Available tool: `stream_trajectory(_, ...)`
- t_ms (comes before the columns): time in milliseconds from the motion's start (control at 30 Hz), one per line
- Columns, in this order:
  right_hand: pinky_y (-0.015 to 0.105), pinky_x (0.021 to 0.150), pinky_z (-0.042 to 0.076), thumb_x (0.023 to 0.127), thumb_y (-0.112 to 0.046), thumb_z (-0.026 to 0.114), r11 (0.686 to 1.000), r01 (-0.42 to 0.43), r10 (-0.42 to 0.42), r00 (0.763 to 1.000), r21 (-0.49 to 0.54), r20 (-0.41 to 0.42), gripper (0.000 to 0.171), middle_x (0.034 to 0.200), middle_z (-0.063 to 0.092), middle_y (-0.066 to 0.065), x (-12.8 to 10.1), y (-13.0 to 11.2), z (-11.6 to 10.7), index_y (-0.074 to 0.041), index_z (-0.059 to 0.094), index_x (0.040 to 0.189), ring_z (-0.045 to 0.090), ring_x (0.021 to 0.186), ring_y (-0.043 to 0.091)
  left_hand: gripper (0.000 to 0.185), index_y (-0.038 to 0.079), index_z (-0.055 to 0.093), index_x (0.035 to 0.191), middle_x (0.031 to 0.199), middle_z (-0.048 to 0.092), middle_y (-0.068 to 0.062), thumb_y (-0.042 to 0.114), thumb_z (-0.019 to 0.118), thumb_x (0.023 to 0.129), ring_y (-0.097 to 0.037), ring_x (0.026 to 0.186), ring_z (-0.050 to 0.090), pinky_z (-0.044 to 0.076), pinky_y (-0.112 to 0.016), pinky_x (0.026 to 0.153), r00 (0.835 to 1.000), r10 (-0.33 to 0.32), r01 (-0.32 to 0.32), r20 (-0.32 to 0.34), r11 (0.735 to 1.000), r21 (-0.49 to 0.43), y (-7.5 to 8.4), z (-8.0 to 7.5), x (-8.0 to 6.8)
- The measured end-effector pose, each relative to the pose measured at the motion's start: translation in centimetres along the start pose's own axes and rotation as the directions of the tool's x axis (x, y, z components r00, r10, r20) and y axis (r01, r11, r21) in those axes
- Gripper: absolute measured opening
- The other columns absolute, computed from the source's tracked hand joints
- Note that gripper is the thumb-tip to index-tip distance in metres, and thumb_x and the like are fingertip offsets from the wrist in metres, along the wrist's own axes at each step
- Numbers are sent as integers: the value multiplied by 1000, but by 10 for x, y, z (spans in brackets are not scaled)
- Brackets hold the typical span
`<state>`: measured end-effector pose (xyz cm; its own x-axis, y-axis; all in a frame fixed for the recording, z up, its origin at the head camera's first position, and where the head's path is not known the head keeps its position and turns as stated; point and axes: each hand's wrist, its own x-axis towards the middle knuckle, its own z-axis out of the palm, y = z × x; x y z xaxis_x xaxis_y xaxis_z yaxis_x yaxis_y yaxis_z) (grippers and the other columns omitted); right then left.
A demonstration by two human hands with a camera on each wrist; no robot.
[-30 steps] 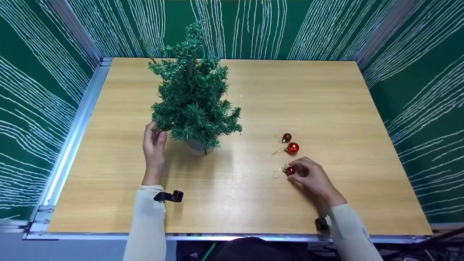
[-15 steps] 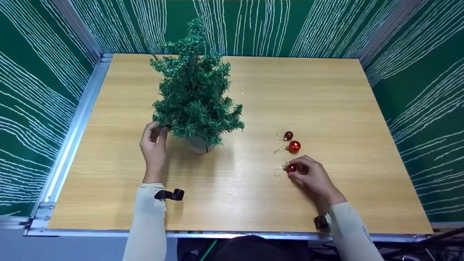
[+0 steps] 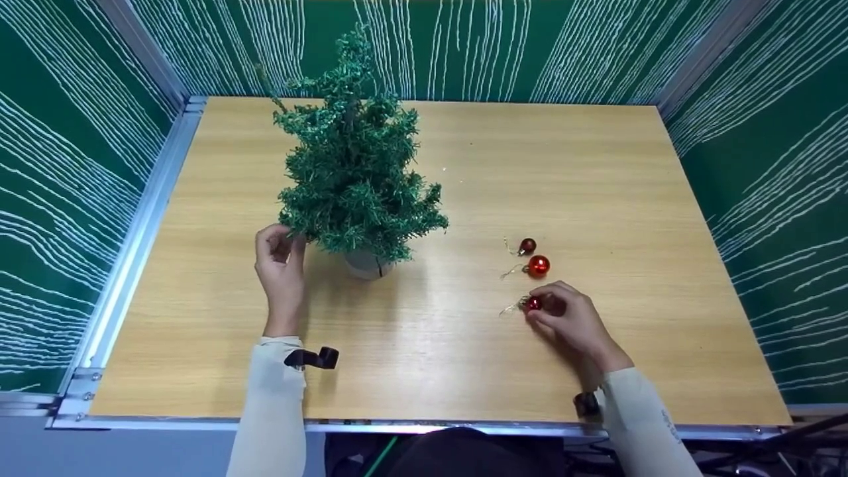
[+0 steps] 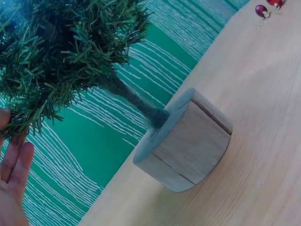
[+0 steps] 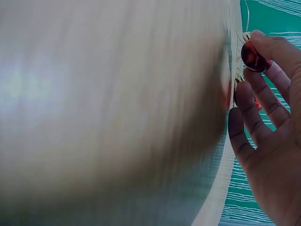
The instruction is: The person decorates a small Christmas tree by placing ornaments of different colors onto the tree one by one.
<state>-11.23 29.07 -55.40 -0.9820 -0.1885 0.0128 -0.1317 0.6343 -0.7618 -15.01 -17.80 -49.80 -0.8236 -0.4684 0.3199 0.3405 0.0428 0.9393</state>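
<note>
A small artificial Christmas tree (image 3: 358, 172) stands left of centre on the table, in a round wood-look base (image 4: 188, 146). My left hand (image 3: 281, 265) is at its lower left branch, thumb and fingers pinching the branch tip (image 4: 21, 117). On the right, my right hand (image 3: 573, 318) pinches a small shiny red bauble (image 5: 254, 57) between thumb and index finger, its gold string (image 3: 510, 309) trailing to the left. Just beyond lie a larger bright red bauble (image 3: 539, 265) and a small dark red one (image 3: 528, 246), each with a gold string.
The wooden table (image 3: 596, 179) is bordered by green walls (image 3: 477, 53) with white streaks at the back and both sides. A metal rail (image 3: 139, 238) runs along its left edge. Black camera mounts (image 3: 311, 358) sit at both wrists.
The left fingers have curled in further at the branch tip, and the tree's lower branches have shifted slightly. The right hand keeps its pinch on the bauble, whose string loop has turned.
</note>
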Motion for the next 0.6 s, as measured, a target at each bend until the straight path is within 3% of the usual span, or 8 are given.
stream_trajectory(200, 17, 76, 49, 80, -9, 80, 999, -19, 20, 999, 31, -28, 33, 103, 66, 2, -2, 1, -1, -11, 69, 110, 60, 87, 16, 39, 16, 42, 116, 99, 64, -1, 0, 67, 90, -15, 89, 57, 49, -26, 85, 996, -87, 82, -29, 987, -142, -4, 0, -4)
stream_trajectory(300, 19, 76, 50, 81, -11, 80, 998, -24, 26, 999, 52, -37, 33, 102, 66, 4, -3, 1, -2, -10, 69, 112, 60, 86, 17, 39, 14, 46, 122, 105, 66, 0, 0, 65, 91, -16, 96, 58, 50, -25, 89, 992, -125, 119, -32, 981, -155, -3, -1, -7)
stream_trajectory(467, 19, 77, 51, 81, -12, 79, 999, -16, 20, 997, 52, -72, 32, 100, 64, 5, -5, -2, -5, -10, 70, 112, 58, 85, 17, 27, 6, 58, 119, 108, 67, 0, -1, 61, 93, -16, 108, 61, 51, -25, 93, 992, -119, 109, -50, 979, -175, -2, 0, -8)
stream_trajectory(600, 16, 77, 50, 81, -11, 80, 999, 17, -12, 994, 43, -112, 31, 100, 66, 5, -6, -5, -7, -9, 70, 110, 56, 84, 14, 20, 6, 62, 112, 105, 67, -3, -1, 61, 93, -15, 101, 63, 53, -24, 87, 992, -113, 97, -59, 970, -224, 0, 0, -9)
